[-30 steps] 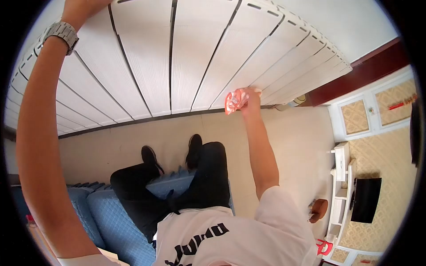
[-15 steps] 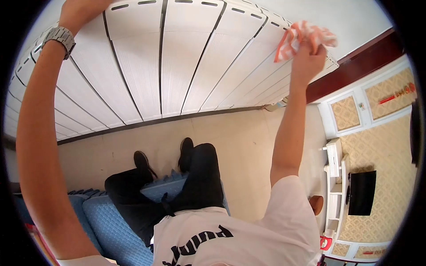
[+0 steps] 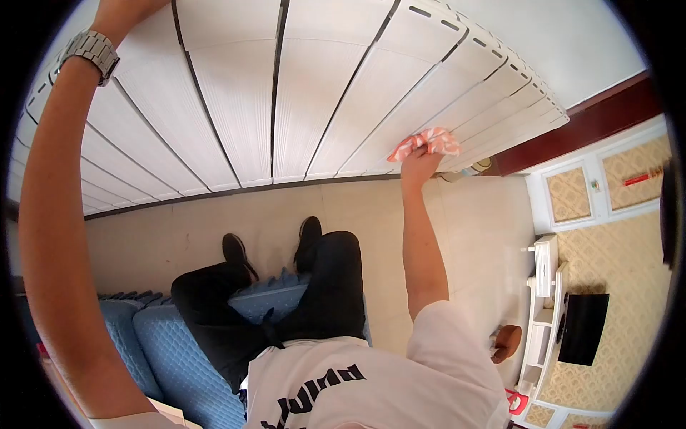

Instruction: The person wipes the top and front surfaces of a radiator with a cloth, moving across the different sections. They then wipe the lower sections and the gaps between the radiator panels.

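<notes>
A white panelled radiator [image 3: 321,100] with dark gaps between its upright sections spans the upper part of the view. My right hand [image 3: 420,169] is closed on an orange-and-white striped cloth [image 3: 436,140] and presses it against the lower part of the radiator's right-hand sections. My left hand [image 3: 132,10] is up at the radiator's top left, partly cut off by the frame edge, so its fingers do not show. A metal-banded watch [image 3: 93,54] is on that wrist.
I sit on a blue quilted sofa [image 3: 164,343], feet on the pale floor [image 3: 407,286] before the radiator. A round container [image 3: 480,166] stands by the radiator's far end. To the right are a white cabinet [image 3: 544,266], a television [image 3: 584,329] and a brown stool-like object [image 3: 506,343].
My right hand has moved the cloth from the radiator's top right edge down and leftward to the lower front. My left hand stays at the top left; the view has shifted slightly.
</notes>
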A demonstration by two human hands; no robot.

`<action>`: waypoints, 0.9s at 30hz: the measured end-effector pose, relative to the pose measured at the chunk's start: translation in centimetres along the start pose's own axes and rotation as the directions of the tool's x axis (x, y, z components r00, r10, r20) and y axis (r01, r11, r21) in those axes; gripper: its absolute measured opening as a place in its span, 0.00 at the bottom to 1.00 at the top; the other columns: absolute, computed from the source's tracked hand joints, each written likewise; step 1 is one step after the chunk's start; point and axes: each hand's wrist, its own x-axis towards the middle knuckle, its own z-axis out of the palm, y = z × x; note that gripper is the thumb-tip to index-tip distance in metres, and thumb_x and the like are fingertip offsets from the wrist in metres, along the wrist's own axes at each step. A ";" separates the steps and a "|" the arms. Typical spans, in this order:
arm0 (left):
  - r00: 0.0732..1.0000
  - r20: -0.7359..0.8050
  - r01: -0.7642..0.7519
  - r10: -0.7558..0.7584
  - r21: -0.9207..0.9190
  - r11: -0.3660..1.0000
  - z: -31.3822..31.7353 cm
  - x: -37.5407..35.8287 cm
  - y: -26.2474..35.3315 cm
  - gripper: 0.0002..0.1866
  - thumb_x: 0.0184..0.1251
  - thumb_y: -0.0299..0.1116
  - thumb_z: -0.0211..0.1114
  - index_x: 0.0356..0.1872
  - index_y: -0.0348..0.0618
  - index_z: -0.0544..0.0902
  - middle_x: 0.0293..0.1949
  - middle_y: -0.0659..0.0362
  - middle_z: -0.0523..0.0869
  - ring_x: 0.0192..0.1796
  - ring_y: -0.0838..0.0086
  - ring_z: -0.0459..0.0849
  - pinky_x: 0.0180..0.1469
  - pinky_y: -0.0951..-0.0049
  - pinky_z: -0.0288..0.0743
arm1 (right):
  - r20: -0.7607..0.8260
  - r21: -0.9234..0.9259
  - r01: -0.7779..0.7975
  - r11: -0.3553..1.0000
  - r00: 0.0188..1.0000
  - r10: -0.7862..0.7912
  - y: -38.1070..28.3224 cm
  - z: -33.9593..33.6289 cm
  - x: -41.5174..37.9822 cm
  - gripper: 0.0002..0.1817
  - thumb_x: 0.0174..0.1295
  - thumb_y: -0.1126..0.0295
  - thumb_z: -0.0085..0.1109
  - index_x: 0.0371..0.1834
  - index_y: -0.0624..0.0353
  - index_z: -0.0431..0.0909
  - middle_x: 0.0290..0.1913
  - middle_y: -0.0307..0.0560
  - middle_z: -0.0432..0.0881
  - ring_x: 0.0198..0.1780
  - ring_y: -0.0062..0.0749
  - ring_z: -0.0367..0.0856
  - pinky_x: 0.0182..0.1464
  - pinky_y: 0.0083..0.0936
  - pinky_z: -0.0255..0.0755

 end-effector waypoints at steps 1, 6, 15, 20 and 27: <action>1.000 0.001 0.000 0.000 0.003 1.000 0.0 0.0 0.1 0.19 0.55 0.40 0.56 0.27 0.31 0.86 0.30 0.39 0.85 0.36 0.49 0.85 0.47 0.59 0.78 | 0.047 -0.034 -0.117 0.993 0.992 0.119 0.7 0.1 -0.8 0.11 0.64 0.76 0.45 0.45 0.74 0.67 0.41 0.67 0.78 0.44 0.58 0.79 0.47 0.41 0.72; 1.000 -0.020 0.010 -0.011 -0.016 1.000 0.1 -0.1 0.1 0.19 0.55 0.40 0.56 0.27 0.31 0.86 0.30 0.39 0.85 0.36 0.49 0.85 0.47 0.59 0.77 | 0.073 -0.210 -0.235 0.949 0.964 0.255 4.4 1.0 -3.8 0.12 0.65 0.74 0.46 0.46 0.74 0.67 0.41 0.67 0.79 0.43 0.60 0.79 0.46 0.43 0.72; 1.000 -0.023 -0.016 0.016 -0.020 1.000 0.2 -0.1 0.1 0.19 0.55 0.40 0.56 0.27 0.31 0.86 0.30 0.39 0.85 0.36 0.49 0.85 0.47 0.59 0.77 | 0.220 0.115 -0.205 0.972 0.959 0.176 0.1 -2.3 0.8 0.15 0.61 0.77 0.51 0.50 0.71 0.67 0.45 0.55 0.78 0.45 0.37 0.79 0.49 0.32 0.73; 0.997 -0.053 -0.048 0.048 0.001 0.999 0.6 0.1 -0.1 0.20 0.55 0.41 0.56 0.26 0.31 0.86 0.30 0.39 0.85 0.35 0.49 0.85 0.46 0.58 0.77 | 0.063 0.220 0.026 0.975 0.997 -0.041 -11.5 -5.2 10.1 0.14 0.63 0.75 0.54 0.49 0.70 0.70 0.46 0.51 0.77 0.46 0.30 0.77 0.48 0.23 0.73; 1.000 -0.009 0.030 -0.030 0.009 1.000 0.3 0.0 0.1 0.20 0.55 0.40 0.56 0.26 0.31 0.86 0.29 0.39 0.85 0.34 0.48 0.84 0.46 0.58 0.77 | -0.116 0.249 0.118 0.961 0.989 -0.092 -12.9 -3.7 11.4 0.14 0.64 0.71 0.53 0.49 0.69 0.70 0.42 0.51 0.80 0.44 0.35 0.79 0.50 0.28 0.72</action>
